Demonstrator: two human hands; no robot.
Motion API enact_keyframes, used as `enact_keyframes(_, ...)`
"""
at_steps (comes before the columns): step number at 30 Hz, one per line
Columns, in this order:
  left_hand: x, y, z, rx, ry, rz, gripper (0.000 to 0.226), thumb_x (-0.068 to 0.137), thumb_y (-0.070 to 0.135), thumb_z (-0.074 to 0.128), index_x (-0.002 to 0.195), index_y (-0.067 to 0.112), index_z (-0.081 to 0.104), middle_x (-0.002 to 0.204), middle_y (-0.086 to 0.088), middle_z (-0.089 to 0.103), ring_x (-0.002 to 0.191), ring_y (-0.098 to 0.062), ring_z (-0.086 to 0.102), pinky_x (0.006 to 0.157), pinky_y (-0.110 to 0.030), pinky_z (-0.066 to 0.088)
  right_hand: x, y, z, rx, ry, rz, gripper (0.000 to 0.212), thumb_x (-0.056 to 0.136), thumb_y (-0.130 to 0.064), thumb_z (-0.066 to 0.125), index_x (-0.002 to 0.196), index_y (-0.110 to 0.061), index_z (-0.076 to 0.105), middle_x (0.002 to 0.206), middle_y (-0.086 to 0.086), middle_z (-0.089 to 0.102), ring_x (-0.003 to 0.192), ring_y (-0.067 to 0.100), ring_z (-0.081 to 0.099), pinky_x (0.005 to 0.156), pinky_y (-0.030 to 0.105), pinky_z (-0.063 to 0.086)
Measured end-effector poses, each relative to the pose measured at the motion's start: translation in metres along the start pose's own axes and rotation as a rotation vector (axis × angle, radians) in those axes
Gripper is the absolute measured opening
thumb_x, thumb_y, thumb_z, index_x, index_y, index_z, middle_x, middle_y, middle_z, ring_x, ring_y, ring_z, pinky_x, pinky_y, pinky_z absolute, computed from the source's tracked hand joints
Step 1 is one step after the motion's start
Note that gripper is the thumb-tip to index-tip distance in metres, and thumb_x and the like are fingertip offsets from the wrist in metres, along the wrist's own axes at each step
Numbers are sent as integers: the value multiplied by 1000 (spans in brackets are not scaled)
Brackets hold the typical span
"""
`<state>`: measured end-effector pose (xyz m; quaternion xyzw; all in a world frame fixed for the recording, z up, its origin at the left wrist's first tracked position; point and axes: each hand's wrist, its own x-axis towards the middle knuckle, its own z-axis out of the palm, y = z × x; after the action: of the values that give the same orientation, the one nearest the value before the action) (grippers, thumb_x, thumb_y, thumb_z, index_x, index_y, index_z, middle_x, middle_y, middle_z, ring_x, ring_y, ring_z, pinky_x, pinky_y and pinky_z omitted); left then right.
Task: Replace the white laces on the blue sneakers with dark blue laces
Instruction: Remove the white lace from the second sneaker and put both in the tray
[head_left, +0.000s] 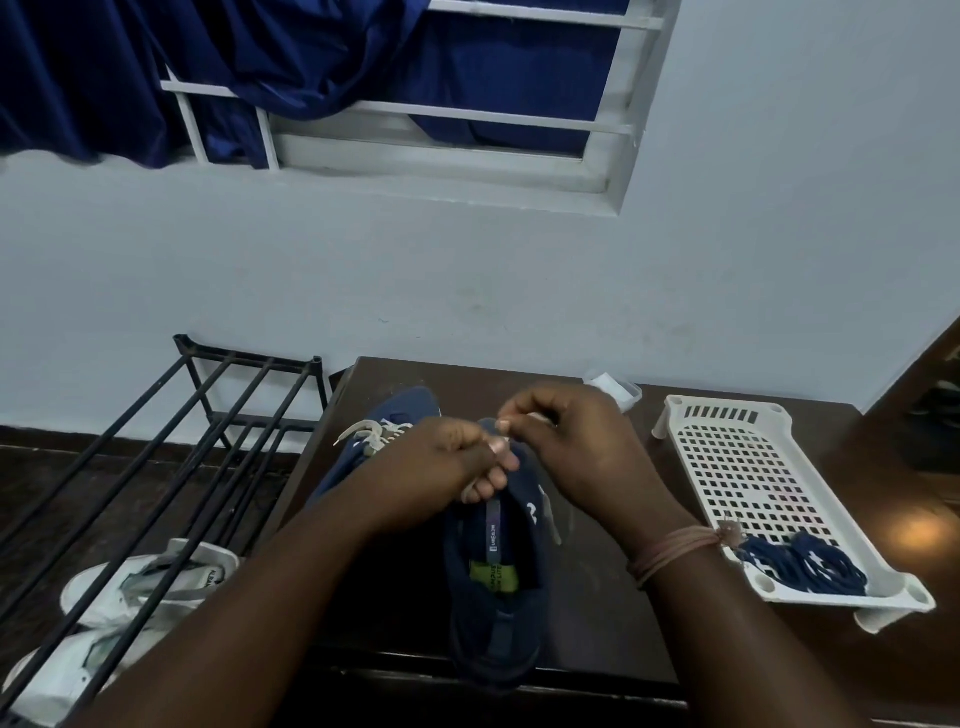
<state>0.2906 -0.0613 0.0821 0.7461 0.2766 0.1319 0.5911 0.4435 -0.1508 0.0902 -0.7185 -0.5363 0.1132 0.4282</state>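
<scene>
Currently unlacing near sneaker: both hands pinch white lace at eyelets. Next: pull free; dark blue laces wait in tray.

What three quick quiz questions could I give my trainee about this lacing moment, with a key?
1. True or false: the dark blue laces lie in the white tray.
2. Which shoe are the left hand and right hand working on: A, the near sneaker; B, the far sneaker?
3. What colour lace shows on the far sneaker?

Key: 1 true. 2 A. 3 white.
</scene>
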Motion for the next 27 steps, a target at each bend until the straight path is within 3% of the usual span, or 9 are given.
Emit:
enact_keyframes(5, 1, 5, -7, -637, -101, -21, 27, 100, 15, 50, 106, -2, 70, 78, -4, 59, 67, -9, 54, 67, -20, 51, 1, 7, -1, 150, 75, 46, 15, 90, -11, 66, 80, -18, 75, 71, -12, 69, 68, -2, 62, 65, 9, 44)
enact_keyframes(7, 1, 7, -13, -939, -84, 4, 28, 96, 13, 51, 106, -1, 73, 87, -6, 66, 75, -11, 63, 78, -24, 57, 0, 9, 6, 120, 3, 43, 18, 91, -15, 66, 76, -22, 72, 66, -14, 66, 63, -1, 58, 64, 13, 44)
enact_keyframes(9, 4, 6, -18, -1091, 12, 55, 30, 98, 7, 47, 117, -4, 68, 104, -12, 73, 92, -16, 71, 92, -28, 57, -1, 9, 16, 28, -138, 28, 23, 92, -21, 66, 70, -24, 67, 64, -10, 65, 61, 2, 57, 63, 22, 46)
enact_keyframes(11, 10, 3, -18, -993, 169, 87, 30, 103, 2, 40, 124, -6, 60, 119, -17, 71, 110, -20, 70, 95, -30, 56, -4, 6, 25, -57, -267, -20, 28, 93, -23, 65, 65, -26, 61, 65, -5, 63, 60, 5, 56, 60, 25, 45)
enact_keyframes(14, 10, -2, -12, -308, 380, 38, 29, 107, 11, 40, 111, 11, 68, 116, -6, 73, 106, -13, 70, 93, -31, 56, -6, 1, 30, -104, -302, -81, 25, 92, -25, 64, 68, -29, 61, 69, -7, 62, 61, 3, 55, 57, 18, 40)
enact_keyframes(16, 6, -4, -11, 114, 349, -1, 32, 107, 23, 44, 93, 14, 72, 96, 2, 76, 86, -9, 71, 80, -29, 55, -5, 1, 27, -86, -222, -96, 16, 90, -24, 65, 74, -24, 67, 72, -8, 67, 65, 3, 60, 61, 22, 46)
enact_keyframes(18, 2, -4, -10, 342, 229, -14, 36, 106, 28, 45, 86, 13, 70, 80, 2, 73, 70, -8, 64, 68, -27, 48, -3, 3, 20, -78, -129, -101, 9, 86, -22, 67, 78, -22, 70, 74, -10, 69, 71, 4, 62, 66, 27, 50)
enact_keyframes(22, 2, -1, -6, 10, 17, -68, 33, 106, 19, 45, 101, 2, 73, 84, -7, 74, 73, -10, 66, 69, -20, 55, 0, 6, 6, -51, -26, -66, 7, 82, -20, 74, 76, -22, 73, 75, -10, 70, 77, 4, 64, 70, 25, 50)
enact_keyframes(27, 1, 0, -17, -490, -93, -38, 33, 104, 11, 43, 110, -6, 70, 84, -11, 66, 71, -13, 60, 70, -23, 52, 0, 14, 7, 82, -19, 19, 12, 90, -15, 68, 82, -19, 76, 78, -10, 73, 76, 1, 65, 71, 21, 50)
